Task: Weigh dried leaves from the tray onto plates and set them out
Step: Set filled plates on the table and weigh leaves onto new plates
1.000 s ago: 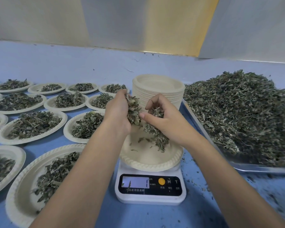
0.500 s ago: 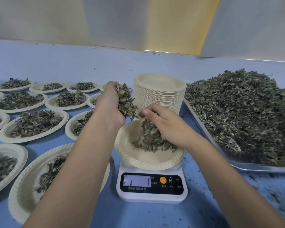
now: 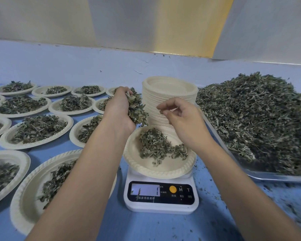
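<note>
The left hand [image 3: 119, 108] is closed around a clump of dried grey-green leaves [image 3: 137, 110], which it holds just above the far left edge of the round cream paper plate [image 3: 155, 173] on the scale. The right hand [image 3: 182, 122] hovers over the plate's right side. Its fingers [image 3: 168, 103] are loosely bent and apart from the thumb, with nothing visible between them.

A small loose pile of the same leaves [image 3: 153, 145] lies on the plate, spread from the middle towards the right rim. The plate sits on a white digital kitchen scale [image 3: 161, 208]. The scale's black front panel has a lit display [image 3: 145, 189] and a round orange button [image 3: 172, 189]. The reading is too faint to make out in full.

Directly behind the scale stands a tall stack of empty cream paper plates [image 3: 170, 91], partly hidden by both hands. To the right, a shallow metal tray [image 3: 276, 178] carries a large heap of dried leaves [image 3: 259, 122] that rises above its rim.

To the left of the scale, rows of filled paper plates [image 3: 33, 146] run back across the blue tabletop [image 3: 146, 228], each with its own mound of leaves. The nearest filled plate [image 3: 24, 197] lies under the left forearm. Leaf crumbs [image 3: 207, 180] are scattered on the tabletop between the scale and the tray. A pale wall [image 3: 111, 23] closes off the far side.
</note>
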A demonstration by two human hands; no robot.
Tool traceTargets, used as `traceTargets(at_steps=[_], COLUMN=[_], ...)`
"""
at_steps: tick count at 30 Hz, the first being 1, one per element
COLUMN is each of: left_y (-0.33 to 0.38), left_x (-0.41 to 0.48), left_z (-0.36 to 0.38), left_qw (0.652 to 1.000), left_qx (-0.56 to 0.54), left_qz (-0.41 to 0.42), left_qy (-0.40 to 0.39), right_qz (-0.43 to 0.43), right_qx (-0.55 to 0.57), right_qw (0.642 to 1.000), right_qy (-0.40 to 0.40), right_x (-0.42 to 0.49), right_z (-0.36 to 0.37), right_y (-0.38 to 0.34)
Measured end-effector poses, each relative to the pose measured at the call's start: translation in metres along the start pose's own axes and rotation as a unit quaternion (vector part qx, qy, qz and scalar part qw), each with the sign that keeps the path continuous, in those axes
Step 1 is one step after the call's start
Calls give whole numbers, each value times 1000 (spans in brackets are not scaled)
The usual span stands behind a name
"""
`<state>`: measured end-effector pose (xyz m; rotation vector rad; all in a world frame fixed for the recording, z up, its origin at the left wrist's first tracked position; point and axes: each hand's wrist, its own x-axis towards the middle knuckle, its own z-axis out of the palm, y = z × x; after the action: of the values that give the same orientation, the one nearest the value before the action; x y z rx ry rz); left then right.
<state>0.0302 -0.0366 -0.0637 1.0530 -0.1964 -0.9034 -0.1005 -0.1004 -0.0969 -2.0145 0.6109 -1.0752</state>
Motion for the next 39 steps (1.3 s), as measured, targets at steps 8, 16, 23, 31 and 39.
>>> traceTargets(at_steps=[8, 16, 23, 31, 39], left_y=[-13, -27, -32, -27, -22], left_x=[2, -3, -5, -5, -2], left_z=[7, 16, 18, 16, 12], left_qw=[1000, 995, 990, 996, 997], left_qx=[20, 67, 101, 75, 70], left_qz=[3, 72, 96, 50, 25], left_qy=[-2, 18, 11, 15, 23], right_qz=[-36, -85, -51, -9, 81], right_qx=[54, 24, 62, 144, 178], right_qw=[997, 995, 997, 989, 980], right_qy=[-38, -42, -23, 19, 47], right_x=[-8, -11, -9, -4, 1], right_z=[5, 12, 12, 6, -10], right_y=[-16, -20, -17, -16, -5])
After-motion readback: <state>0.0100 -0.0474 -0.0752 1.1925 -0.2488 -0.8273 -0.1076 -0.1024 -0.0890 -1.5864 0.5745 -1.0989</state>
